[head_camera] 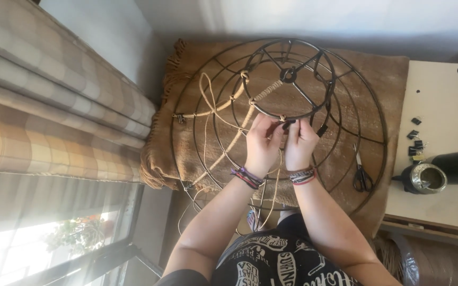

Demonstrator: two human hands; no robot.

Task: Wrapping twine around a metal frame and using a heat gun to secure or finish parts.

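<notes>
Hands, left and right, pinched together on twine at wire frame for tight wrapping, with scissors right of the frame.

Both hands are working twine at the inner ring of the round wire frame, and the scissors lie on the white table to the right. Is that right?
Not quite. The head view shows the scissors on the brown cloth inside the frame's rim, not on the white table. The rest holds: left hand and right hand work twine at the inner ring.
</notes>
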